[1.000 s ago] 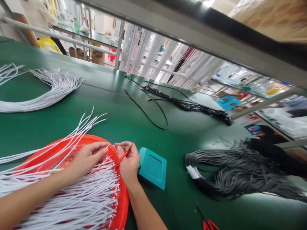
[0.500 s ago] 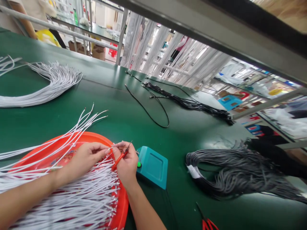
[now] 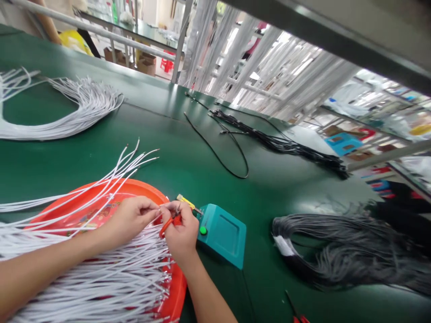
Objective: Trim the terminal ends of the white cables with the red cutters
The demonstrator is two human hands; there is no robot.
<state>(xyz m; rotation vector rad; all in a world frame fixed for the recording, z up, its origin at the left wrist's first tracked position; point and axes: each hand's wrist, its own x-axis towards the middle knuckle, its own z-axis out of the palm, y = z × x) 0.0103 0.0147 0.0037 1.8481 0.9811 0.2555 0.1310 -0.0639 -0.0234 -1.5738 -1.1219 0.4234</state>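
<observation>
My left hand [image 3: 136, 220] is closed in a pinch over the tray, at the end of a white cable mostly hidden by the fingers. Touching its fingertips, my right hand [image 3: 183, 231] grips small red-handled scissors [image 3: 166, 227], one orange-red loop standing out beside the thumb. Their blades are largely covered by the fingers. Below both hands, a thick layer of white cables [image 3: 117, 278] fills the round red tray [image 3: 180, 287], metal-tipped ends toward the right rim. Several more white cables cross the tray's far side, bare ends past the rim.
Right of my hands sits a turquoise box [image 3: 225, 235] with a green button, a yellow tool [image 3: 186, 202] beside it. Black cables [image 3: 279, 143], a dark grey cable bundle [image 3: 310, 251] and a white cable bundle [image 3: 74, 116] lie around the green table. A metal beam [image 3: 323, 40] crosses above.
The view has shifted, so the table's things appear farther right. The scissors have turned in my right hand; their tip no longer points up past the fingers. The yellow tool now shows.
</observation>
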